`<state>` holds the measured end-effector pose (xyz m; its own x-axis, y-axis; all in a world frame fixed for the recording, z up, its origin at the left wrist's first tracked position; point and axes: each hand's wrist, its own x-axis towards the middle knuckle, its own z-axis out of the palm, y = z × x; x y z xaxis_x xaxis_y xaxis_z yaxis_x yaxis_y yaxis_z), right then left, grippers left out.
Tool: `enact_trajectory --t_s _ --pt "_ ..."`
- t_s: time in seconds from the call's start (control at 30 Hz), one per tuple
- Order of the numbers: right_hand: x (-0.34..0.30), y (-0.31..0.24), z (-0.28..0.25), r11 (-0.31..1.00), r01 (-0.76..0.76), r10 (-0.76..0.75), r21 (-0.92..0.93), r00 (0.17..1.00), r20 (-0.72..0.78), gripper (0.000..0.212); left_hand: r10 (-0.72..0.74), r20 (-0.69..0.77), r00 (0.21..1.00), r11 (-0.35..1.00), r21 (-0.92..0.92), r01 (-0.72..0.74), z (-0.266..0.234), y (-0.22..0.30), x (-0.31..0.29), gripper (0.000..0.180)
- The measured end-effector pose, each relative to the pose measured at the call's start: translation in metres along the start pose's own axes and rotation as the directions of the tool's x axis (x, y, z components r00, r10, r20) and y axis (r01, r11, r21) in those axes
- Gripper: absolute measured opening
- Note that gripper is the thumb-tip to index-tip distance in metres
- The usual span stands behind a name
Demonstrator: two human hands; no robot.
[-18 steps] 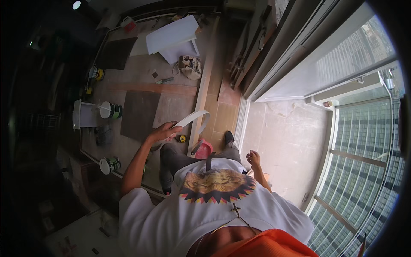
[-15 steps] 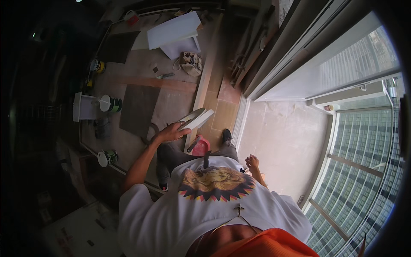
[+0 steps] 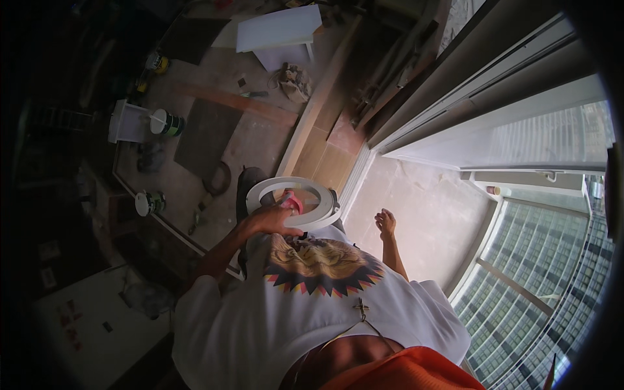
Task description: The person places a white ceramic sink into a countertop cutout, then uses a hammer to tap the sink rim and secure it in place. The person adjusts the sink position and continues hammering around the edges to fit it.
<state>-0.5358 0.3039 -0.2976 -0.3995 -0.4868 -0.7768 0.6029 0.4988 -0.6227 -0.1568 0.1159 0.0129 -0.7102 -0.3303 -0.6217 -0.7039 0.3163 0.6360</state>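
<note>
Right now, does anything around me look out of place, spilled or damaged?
The large white rectangular panel ahead lies askew over a white board-like piece, their edges not lined up. Nearby, a beige cloth bag slumps on the dusty floor. I see no clear spill.

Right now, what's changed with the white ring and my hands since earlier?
The white ring has come in toward your shirt and turned, showing its open circle instead of its edge. Your left hand moved in with it. Nothing was visibly taken up or let go: the left hand still holds the ring, and your right hand stays out to the right.
</note>
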Motion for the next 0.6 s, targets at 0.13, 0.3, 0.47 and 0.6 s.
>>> enact_trajectory --t_s 0.13,0.3,0.47,0.6 --pt "0.01 0.005 0.023 0.998 -0.003 0.011 -0.061 0.99 0.141 0.037 0.1 -0.055 0.993 0.995 -0.008 -0.101 -0.006 0.024 0.002 0.064" --pt "-0.012 0.003 0.081 0.965 -0.119 0.176 -0.234 0.954 0.244 0.039 0.138 -0.137 0.981 0.989 0.071 -0.129 0.003 0.015 0.011 0.066" --pt "0.014 -0.015 0.158 0.998 -0.045 0.023 0.035 0.873 0.488 0.052 0.197 -0.214 0.957 0.979 -0.01 -0.204 -0.014 0.001 0.035 0.062" --pt "0.035 -0.062 0.225 0.97 -0.092 -0.082 0.224 0.743 0.664 0.056 0.181 -0.361 0.915 0.944 -0.198 -0.265 -0.03 -0.019 0.052 0.061"
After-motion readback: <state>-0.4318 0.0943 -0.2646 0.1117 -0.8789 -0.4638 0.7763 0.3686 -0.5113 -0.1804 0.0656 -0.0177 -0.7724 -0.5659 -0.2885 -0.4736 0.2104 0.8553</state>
